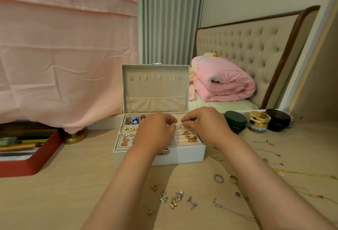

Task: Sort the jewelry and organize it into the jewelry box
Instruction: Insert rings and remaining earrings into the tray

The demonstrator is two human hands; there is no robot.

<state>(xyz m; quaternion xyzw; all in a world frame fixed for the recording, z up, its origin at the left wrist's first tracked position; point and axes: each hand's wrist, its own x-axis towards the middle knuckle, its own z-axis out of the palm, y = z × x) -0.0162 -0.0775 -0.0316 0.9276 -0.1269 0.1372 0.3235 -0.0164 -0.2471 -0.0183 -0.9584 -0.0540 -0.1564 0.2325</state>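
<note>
Pale wood-grain tabletop (76, 193) is stretching across the foreground, with a pink cloth (64, 47) hanging at the left, a grey-green curtain (168, 19) behind, and a folded pink quilt (223, 81) lying against a tufted headboard (247, 47) at the right. A white jewelry box (184, 154) is standing in the middle of the table, its lid (155, 91) propped upright; pearl earrings (130, 129) and a bear charm (125, 141) are sitting in its left compartments, and gold bow rings (191, 139) are sitting in the ring rolls at its right.

Both hands are reaching over the open box; the right hand (204, 123) is pinching a small ring (182, 125) between thumb and forefinger just above the ring rolls, its other fingers curled in; the left hand (155, 129) is hovering over the middle of the tray with fingers curled down, fingertips close to the ring, and I cannot tell whether it is holding anything.

Loose earrings (172, 199) are lying scattered on the table near the person; a silver ring (218, 178) and a gold ring (233, 179) are lying side by side to the right, with thin necklaces (270, 143) and a gold chain (307, 174) farther right. A dark green jar (236, 122), a gold-banded jar (258, 122) and a black jar (278, 122) are standing in a row beside the box; a red tray (36, 162) is sitting at the left edge.
</note>
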